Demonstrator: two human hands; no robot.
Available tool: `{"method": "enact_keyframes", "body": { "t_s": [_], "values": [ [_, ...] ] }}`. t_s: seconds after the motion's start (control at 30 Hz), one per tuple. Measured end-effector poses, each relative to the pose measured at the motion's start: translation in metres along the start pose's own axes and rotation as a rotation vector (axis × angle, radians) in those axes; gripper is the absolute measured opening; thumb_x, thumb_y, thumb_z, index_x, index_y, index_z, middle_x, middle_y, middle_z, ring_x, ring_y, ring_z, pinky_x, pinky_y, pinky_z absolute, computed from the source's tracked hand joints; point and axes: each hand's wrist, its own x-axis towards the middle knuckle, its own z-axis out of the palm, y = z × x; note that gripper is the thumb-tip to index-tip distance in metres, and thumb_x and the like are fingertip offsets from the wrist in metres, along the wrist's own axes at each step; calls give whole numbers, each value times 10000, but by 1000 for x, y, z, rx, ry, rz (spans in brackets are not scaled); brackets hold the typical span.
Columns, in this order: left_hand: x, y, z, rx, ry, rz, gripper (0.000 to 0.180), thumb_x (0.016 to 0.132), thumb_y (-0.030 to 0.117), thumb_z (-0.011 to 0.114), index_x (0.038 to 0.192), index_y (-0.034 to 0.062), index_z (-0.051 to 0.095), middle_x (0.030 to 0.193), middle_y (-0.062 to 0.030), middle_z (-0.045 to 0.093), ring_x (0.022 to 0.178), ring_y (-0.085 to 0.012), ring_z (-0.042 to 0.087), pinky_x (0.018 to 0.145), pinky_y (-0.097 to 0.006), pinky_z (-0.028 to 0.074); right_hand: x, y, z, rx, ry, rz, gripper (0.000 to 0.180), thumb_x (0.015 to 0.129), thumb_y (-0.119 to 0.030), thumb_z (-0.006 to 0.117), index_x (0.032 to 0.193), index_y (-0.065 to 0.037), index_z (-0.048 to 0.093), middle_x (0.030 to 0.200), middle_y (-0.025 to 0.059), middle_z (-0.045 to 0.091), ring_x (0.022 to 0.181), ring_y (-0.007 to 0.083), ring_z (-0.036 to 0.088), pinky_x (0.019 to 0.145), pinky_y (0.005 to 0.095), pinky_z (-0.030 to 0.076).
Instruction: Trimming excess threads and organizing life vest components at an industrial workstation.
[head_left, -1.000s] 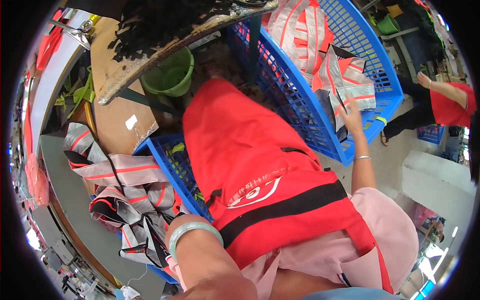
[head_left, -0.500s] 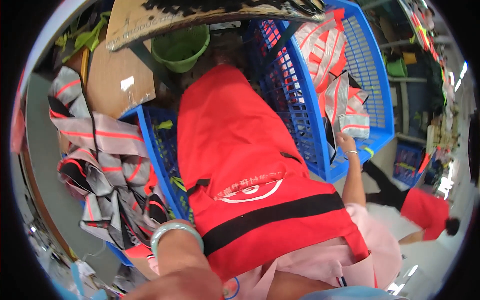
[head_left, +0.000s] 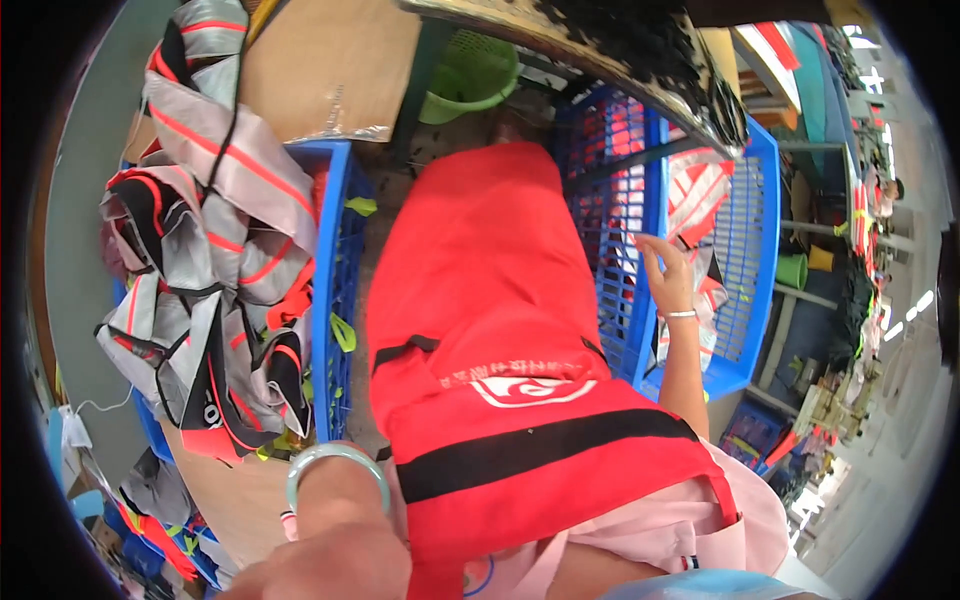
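Observation:
My right hand (head_left: 668, 275) is raised over the near rim of a blue plastic crate (head_left: 655, 200) on the right. Its fingers are apart, a gap shows between thumb and fingers, and nothing is in it. Red and silver-grey strip pieces (head_left: 700, 195) lie in that crate, just beyond the hand. My left hand (head_left: 325, 565) is close at the lower left, behind a pale green bangle; its fingers fall outside the picture, so its grip cannot be seen. A red apron (head_left: 490, 270) with a black band covers my lap.
Grey and black reflective fabric pieces with orange-red stripes (head_left: 230, 230) are heaped over another blue crate (head_left: 335, 300) on the left. A worn table edge (head_left: 600, 60) juts in at the top, above a green basket (head_left: 470, 85). Shelves with goods line the right side.
My right hand has come up and away from the silver strips it was touching. The view has turned, shifting the crates and table edge. A person in red at the right is out of sight.

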Motion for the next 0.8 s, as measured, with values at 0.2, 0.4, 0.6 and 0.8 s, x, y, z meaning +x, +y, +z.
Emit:
{"method": "enact_keyframes", "body": {
  "t_s": [0.2,0.4,0.6,0.8],
  "values": [
    [-13,15,-25,372,-42,107,101,810,171,601,860,85,589,782,12,536,720,-78,477,668,-264,375,33,-78,26,297,-91,-57,181,913,-104,556,1013,-16,678,944,110,702,850,220,661,762,314,494],
    [-48,-3,-37,1364,-98,-31,151,865,159,578,896,12,562,822,-84,564,767,-172,514,701,-297,427,95,-227,-1,1849,-519,-374,674,1022,-483,172,935,7,627,855,147,650,859,326,632,871,465,483],
    [-79,-119,-12,495,-182,-600,359,767,50,740,1098,12,607,1047,-146,600,868,-228,614,720,-308,503,116,-244,-63,2282,-238,-457,364,993,-302,339,907,-134,651,761,-13,594,764,172,563,852,382,412],
    [-75,-159,27,582,-598,-223,560,726,27,749,1253,23,559,1254,-195,550,1032,-308,608,801,-341,523,100,-197,-102,2209,252,-579,242,907,-167,424,773,-123,620,715,-15,576,744,155,549,786,369,412]
  ]
}}
